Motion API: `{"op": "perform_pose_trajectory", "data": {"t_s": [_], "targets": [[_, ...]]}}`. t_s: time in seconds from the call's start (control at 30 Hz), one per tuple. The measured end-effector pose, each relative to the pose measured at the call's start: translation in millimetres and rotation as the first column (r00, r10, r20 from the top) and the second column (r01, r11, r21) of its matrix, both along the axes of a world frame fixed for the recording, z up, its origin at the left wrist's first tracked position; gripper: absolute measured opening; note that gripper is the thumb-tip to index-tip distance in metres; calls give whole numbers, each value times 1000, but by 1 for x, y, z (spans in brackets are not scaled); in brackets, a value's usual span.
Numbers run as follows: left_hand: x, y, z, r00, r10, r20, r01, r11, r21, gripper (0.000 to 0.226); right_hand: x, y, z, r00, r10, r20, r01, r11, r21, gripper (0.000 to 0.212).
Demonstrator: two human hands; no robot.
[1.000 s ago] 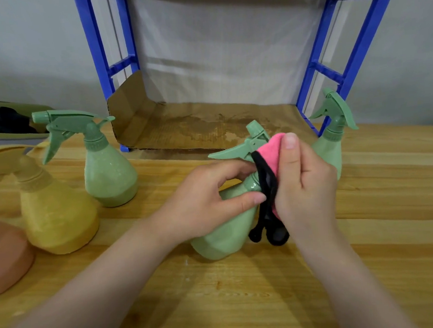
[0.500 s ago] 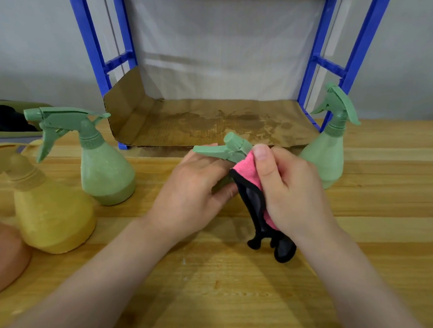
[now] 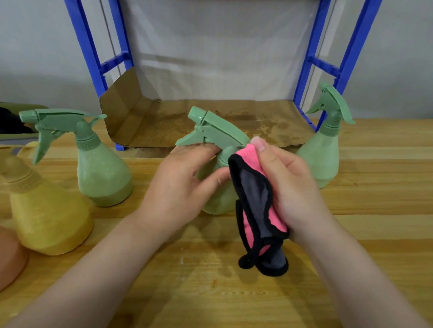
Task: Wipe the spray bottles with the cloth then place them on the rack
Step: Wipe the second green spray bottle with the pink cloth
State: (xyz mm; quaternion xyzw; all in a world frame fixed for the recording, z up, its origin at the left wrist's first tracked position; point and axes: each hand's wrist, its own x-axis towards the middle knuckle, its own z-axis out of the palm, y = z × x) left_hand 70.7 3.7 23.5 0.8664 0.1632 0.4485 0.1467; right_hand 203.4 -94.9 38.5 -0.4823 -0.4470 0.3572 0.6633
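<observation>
Green spray bottle [image 3: 216,138]: mid-tabletop [image 3: 369,242], gripped by left hand [image 3: 183,181]. Cloth [image 3: 258,207]: clutched in right hand [image 3: 291,186], against bottle neck. Rack [image 3: 313,62]: behind, shelf open. Bare wood along near edge.

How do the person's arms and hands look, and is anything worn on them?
Both forearms are bare, with no sleeves in view. The left hand and the right hand wear no gloves, and no rings, watch or markings are visible. The nails are short and unpainted.
</observation>
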Motion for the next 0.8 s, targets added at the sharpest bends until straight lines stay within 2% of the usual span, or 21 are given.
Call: {"op": "perform_pose_trajectory", "data": {"t_s": [0.13,0.2,0.27,0.33,0.37,0.43,0.47,0.53,0.63,0.7,0.8], "targets": [[-2,1,4,1000,5,26,-5,1000,4,50,2,-3,4,998,55,-16,-55,998,36,23],[-2,1,6,998,-52,41,53,998,-26,50,1,-2,5,997,47,-60,-45,998,44,27],[-1,1,5,990,-130,61,135,988,-79,43,1,-2,7,991,36,-131,-34,999,16,33],[-4,2,4,975,-209,82,222,951,-214,36,5,-3,9,967,40,-253,-48,998,-28,38],[-6,1,5,964,-244,100,264,903,-339,34,8,-5,11,945,67,-319,-81,996,-31,42],[-12,0,9,926,-334,176,371,721,-585,29,14,-8,15,895,181,-407,-196,981,5,30],[-14,-1,12,900,-382,212,423,638,-644,28,17,-9,16,881,213,-422,-230,973,11,31],[-15,-2,14,852,-475,219,491,582,-648,31,24,-13,17,909,185,-373,-217,975,-44,33],[-15,-7,16,827,-538,162,500,573,-650,32,24,-13,17,920,217,-326,-255,964,-78,30],[-15,-6,14,820,-556,135,498,579,-646,35,20,-11,16,913,224,-341,-266,960,-84,33],[-18,0,11,845,-516,136,468,594,-654,31,14,-9,15,964,118,-238,-157,976,-153,21]]}}
